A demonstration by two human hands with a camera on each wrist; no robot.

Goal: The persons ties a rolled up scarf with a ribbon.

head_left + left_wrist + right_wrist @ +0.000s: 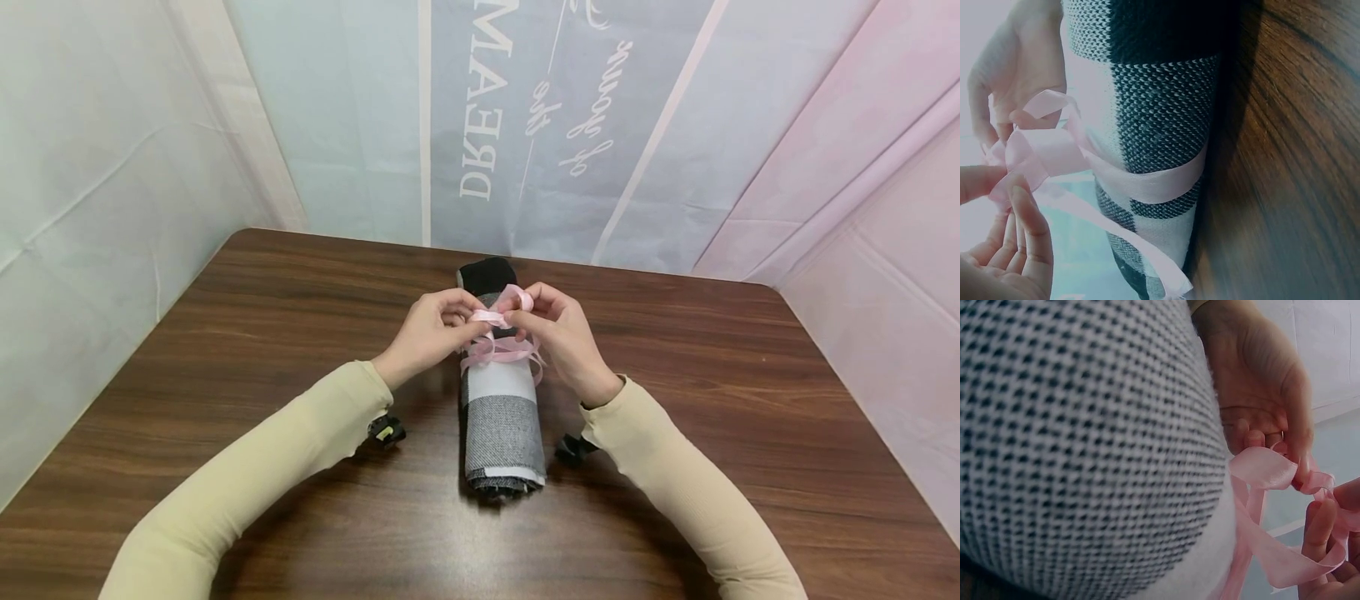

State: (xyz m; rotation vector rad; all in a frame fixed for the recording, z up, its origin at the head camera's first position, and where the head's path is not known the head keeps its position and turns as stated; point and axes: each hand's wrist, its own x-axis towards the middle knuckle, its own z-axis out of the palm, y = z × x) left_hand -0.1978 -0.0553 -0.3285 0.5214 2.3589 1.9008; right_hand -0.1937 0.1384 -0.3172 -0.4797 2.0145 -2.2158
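Note:
A rolled checked scarf (pixel 506 429) in black, grey and white lies lengthwise on the table. Pink ribbon (pixel 498 354) wraps round it, and one loose tail hangs along its side in the left wrist view. My left hand (pixel 433 332) pinches the ribbon between thumb and fingertips above the roll. Opposite, my right hand (pixel 558 333) pinches a raised ribbon loop (pixel 516 296) just right of the other fingertips. Seen from the left wrist, the ribbon band (pixel 1160 186) crosses the knit beside both hands. The right wrist view shows looped ribbon (pixel 1266 467) between the two hands.
The brown wooden table (pixel 300 300) extends on both sides of the scarf. Behind it hangs a pale printed cloth backdrop (pixel 360 125) with lettering. Black wrist devices (pixel 387 430) sit below the sleeve cuffs, close on either side of the roll.

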